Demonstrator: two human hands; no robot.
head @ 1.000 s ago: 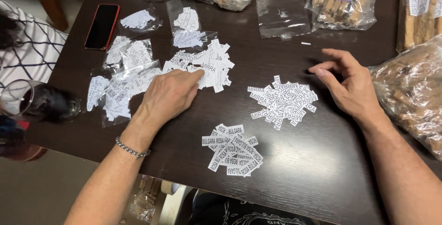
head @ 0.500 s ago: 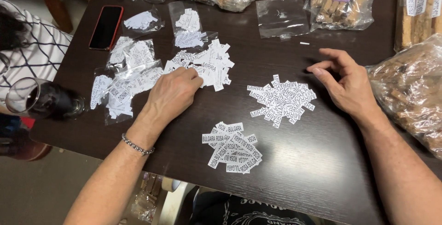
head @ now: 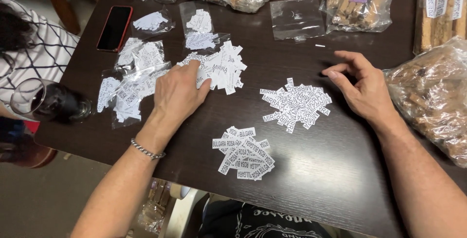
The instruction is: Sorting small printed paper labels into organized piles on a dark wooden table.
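Left hand lies flat, fingers pressed onto the upper pile of paper labels as if pinning them for sorting, while right hand hovers half-curled, holding nothing, beside the middle pile on the dark table.

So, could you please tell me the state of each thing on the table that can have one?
left hand: flat on a pile of paper slips
right hand: open, fingers curled, holding nothing
phone: screen dark
wine glass: partly filled with dark liquid
flat clear bag: nearly empty
middle slip pile: loose, spread out
near slip pile: loose, overlapping
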